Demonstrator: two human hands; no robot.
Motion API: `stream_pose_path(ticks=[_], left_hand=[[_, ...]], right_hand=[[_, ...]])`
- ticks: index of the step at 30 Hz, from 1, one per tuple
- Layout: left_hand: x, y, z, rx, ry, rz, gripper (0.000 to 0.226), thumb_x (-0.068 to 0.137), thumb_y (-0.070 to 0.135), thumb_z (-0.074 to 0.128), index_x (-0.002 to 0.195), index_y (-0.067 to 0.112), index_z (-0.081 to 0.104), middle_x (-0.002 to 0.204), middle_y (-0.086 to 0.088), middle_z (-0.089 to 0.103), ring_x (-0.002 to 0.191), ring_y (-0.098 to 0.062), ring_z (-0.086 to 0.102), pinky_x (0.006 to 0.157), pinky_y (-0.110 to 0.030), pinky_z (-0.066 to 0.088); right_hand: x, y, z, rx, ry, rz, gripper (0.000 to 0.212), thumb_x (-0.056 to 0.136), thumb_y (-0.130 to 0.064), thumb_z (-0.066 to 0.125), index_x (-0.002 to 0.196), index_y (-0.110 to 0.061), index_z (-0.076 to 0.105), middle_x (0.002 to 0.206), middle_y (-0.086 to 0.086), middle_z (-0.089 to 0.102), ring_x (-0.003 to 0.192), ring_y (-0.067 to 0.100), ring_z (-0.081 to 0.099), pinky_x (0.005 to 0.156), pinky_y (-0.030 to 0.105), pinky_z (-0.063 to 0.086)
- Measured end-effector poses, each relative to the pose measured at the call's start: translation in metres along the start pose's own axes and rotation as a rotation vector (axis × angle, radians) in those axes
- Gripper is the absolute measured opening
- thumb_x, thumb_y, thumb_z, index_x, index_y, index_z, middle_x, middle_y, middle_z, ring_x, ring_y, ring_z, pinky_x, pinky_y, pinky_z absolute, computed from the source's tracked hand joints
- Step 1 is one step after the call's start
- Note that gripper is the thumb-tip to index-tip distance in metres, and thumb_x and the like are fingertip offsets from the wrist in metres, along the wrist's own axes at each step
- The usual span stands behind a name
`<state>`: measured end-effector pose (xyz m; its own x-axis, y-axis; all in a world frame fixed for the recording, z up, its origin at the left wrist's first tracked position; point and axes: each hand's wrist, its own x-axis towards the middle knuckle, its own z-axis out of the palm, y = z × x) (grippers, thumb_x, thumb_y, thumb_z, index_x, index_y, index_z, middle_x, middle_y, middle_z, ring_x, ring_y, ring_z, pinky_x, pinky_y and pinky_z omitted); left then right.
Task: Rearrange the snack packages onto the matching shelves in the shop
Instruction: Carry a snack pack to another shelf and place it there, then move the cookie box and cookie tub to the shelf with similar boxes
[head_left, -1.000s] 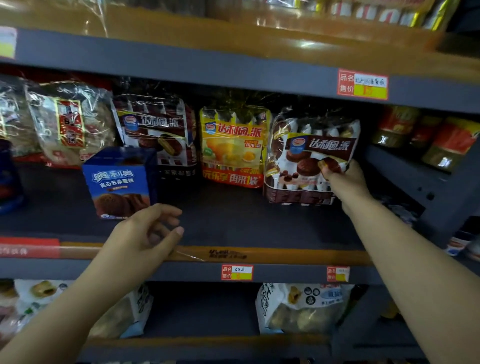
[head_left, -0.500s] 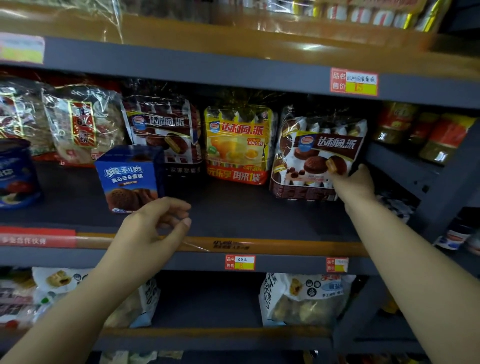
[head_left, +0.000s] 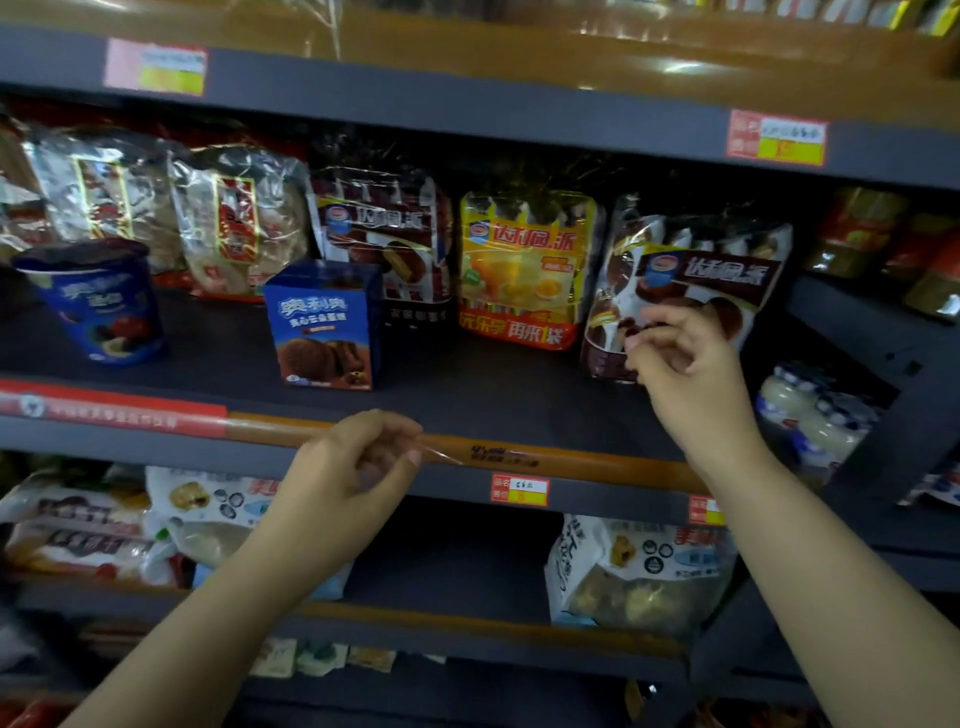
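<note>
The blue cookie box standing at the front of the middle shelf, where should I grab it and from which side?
Grip the blue cookie box across its two narrow side walls near the top, coming straight in from the front; it stands upright with clear space on both sides.

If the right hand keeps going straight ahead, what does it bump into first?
Most likely the brown chocolate pie bag. The right hand is just in front of its lower part with fingers loosely curled, though the gap between them is hard to judge.

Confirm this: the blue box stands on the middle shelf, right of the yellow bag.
Wrong side. In the head view the blue box stands on the middle shelf, but left of the yellow bag, not right.
</note>
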<state>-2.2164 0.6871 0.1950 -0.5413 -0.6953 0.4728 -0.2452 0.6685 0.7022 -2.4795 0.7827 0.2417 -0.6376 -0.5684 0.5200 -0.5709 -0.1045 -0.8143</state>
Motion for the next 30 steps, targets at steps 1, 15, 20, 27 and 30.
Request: stream_pose_path(ticks=[1,15,20,27,30], left_hand=[[-0.004,-0.003,-0.003,0.002,0.002,-0.014,0.011,0.087,0.022,0.062,0.095,0.028,0.064,0.082,0.008,0.066,0.087,-0.004,0.060,0.070,-0.012,0.048],[-0.085,-0.070,-0.076,0.163,0.062,-0.339,0.016,0.088,0.020,0.060,0.098,0.033,0.056,0.081,0.013,0.062,0.080,0.002,0.058,0.059,-0.003,0.040],[-0.125,-0.096,-0.076,0.206,0.041,-0.430,0.009,0.089,0.021,0.058,0.094,0.028,0.057,0.066,0.013,0.059,0.057,0.004,0.059,0.049,-0.008,0.042],[-0.150,-0.160,-0.080,0.143,-0.068,-0.567,0.010,0.089,0.020,0.059,0.090,0.029,0.055,0.083,0.008,0.064,0.073,-0.007,0.062,0.057,-0.022,0.047],[-0.144,-0.186,-0.096,0.136,-0.170,-0.612,0.008,0.090,0.020,0.058,0.098,0.022,0.056,0.086,0.006,0.063,0.077,-0.008,0.061,0.060,-0.026,0.050]], right_hand=[[-0.004,-0.007,0.009,0.008,-0.069,-0.013,0.021,0.088,-0.016,0.063,0.099,-0.033,0.058,0.090,-0.005,0.066,0.086,0.012,0.064,0.078,0.025,0.050],[-0.056,-0.047,0.096,0.128,-0.390,-0.149,0.022,0.089,-0.015,0.063,0.098,-0.035,0.060,0.087,-0.008,0.066,0.083,0.005,0.064,0.075,0.015,0.049],[-0.129,-0.041,0.111,0.216,-0.531,-0.215,0.018,0.087,-0.022,0.061,0.098,-0.037,0.061,0.086,-0.005,0.066,0.081,0.013,0.065,0.074,0.020,0.051],[-0.198,0.023,0.187,-0.055,-0.745,0.229,0.028,0.087,-0.019,0.067,0.112,-0.026,0.058,0.094,-0.010,0.061,0.084,0.003,0.060,0.073,0.017,0.047],[-0.200,0.038,0.221,-0.180,-0.602,0.346,0.052,0.085,-0.029,0.069,0.131,-0.019,0.047,0.110,-0.007,0.056,0.095,0.009,0.059,0.080,0.023,0.048]])
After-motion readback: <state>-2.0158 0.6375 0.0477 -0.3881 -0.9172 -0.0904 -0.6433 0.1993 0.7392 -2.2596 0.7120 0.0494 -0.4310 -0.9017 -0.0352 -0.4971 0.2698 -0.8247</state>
